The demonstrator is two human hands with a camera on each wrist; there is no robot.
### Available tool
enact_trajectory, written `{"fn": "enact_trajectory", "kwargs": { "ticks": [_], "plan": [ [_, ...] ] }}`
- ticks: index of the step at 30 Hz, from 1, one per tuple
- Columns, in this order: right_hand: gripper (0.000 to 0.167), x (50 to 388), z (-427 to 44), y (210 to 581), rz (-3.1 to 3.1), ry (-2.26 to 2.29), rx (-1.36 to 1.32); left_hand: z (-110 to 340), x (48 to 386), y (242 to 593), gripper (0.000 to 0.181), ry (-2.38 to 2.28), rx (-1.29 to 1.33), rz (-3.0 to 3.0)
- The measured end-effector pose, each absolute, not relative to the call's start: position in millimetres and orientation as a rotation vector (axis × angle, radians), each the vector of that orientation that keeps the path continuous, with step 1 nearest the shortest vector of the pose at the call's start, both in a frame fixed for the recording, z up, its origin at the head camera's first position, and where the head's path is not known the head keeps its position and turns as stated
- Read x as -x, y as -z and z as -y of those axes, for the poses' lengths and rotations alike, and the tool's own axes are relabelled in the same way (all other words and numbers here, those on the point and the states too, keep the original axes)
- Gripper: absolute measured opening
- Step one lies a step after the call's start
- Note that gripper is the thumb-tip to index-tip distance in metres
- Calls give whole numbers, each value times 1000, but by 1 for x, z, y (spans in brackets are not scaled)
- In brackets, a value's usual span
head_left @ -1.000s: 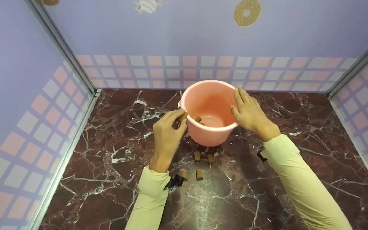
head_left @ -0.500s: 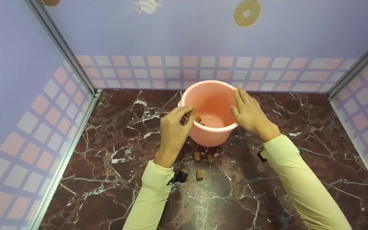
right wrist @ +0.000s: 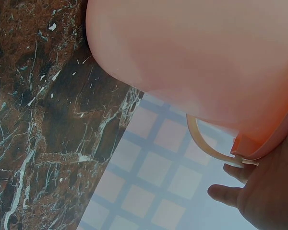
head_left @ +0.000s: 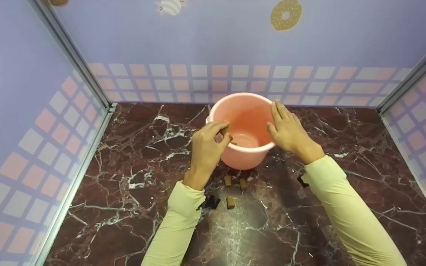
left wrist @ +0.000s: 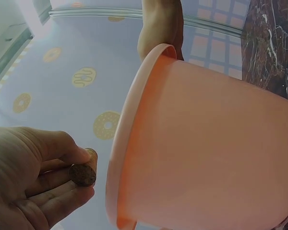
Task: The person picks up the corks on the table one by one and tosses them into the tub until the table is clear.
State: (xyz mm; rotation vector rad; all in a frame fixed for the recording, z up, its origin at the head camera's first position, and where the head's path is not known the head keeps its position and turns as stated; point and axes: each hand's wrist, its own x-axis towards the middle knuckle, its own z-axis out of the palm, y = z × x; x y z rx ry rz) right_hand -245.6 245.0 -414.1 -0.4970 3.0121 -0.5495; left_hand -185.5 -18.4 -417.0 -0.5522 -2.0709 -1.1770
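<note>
A left hand (head_left: 208,149) pinches a brown cork (left wrist: 84,173) between thumb and fingers, above the left edge of a pink bucket (head_left: 240,158). If the pinch loosens too soon, the cork might clip that edge and drop outside. The right hand (head_left: 291,133) grips the opposite edge, thumb inside; leaning hard could tip the bucket. The cork's long axis slants, one round end facing back toward the left wrist.

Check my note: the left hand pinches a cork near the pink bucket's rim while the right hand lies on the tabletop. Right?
Not quite: the head view shows the right hand on the pink bucket's rim, not the tabletop. The left hand does pinch a cork near it.
</note>
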Motion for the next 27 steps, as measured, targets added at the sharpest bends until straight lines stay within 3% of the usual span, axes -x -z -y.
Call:
{"fn": "enact_trajectory", "kwargs": {
  "ticks": [27],
  "plan": [
    [72, 246, -245, 416, -3023, 553, 518, 19, 185, 412, 29, 1172, 541, 2104]
  ]
}}
